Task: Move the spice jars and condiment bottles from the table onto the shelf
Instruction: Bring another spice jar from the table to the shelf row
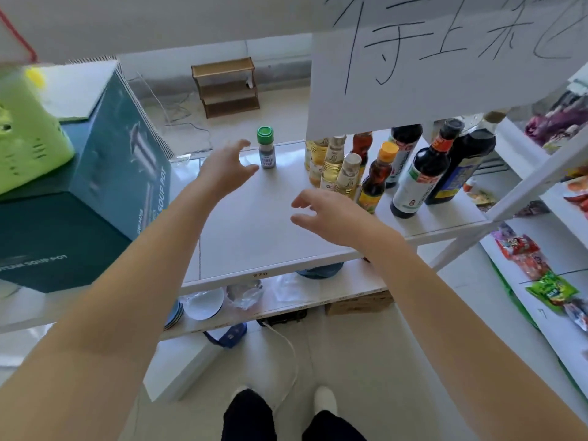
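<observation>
While both arms reach over the white shelf, neither hand holds anything. The left hand hangs with fingers spread and loosely curled, thumb out toward the jar, just beside it but not touching. That jar, green-capped with dark contents, stands upright alone near the shelf's back edge. The right hand is empty too, fingers relaxed and parted, hovering above the bare middle of the board. Just past it, the bottles stand packed together on the shelf's right part: pale yellow ones at the left, an orange-capped one in front, dark tall ones to the right. A big paper sign hangs over their tops. On the left sits a teal box.
</observation>
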